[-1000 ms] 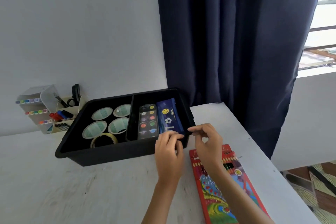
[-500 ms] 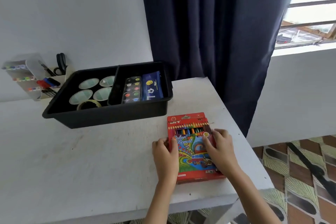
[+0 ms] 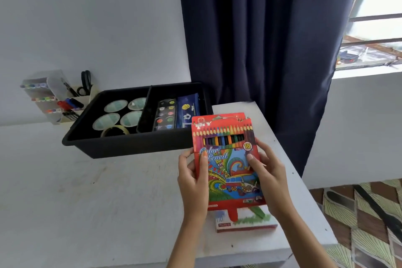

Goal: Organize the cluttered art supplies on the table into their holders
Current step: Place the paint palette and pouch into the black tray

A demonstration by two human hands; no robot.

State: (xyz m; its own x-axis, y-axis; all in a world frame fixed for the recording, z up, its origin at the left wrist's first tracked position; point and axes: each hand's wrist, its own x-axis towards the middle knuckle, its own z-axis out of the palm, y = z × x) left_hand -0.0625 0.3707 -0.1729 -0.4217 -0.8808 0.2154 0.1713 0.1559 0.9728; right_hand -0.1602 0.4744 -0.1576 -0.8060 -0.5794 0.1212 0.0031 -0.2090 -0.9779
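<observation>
I hold a red box of colour pencils (image 3: 228,159) lifted off the white table (image 3: 87,202), tilted up toward me. My left hand (image 3: 192,178) grips its left edge and my right hand (image 3: 268,178) grips its right edge. Beneath it on the table lies a second flat white-and-red box (image 3: 245,222). Behind stands a black tray (image 3: 130,146) with two compartments: tape rolls (image 3: 113,118) on the left, a watercolour palette (image 3: 165,117) and a blue pencil case (image 3: 188,113) on the right.
A white desk organiser (image 3: 56,98) with markers, pens and scissors stands against the wall at the back left. A dark curtain (image 3: 261,39) hangs behind the table's right corner. The table's right edge drops to a patterned floor (image 3: 359,224).
Both hands left the tray, came down to the colour pencil box on the table, and have now lifted it and tilted it up, uncovering another box beneath.
</observation>
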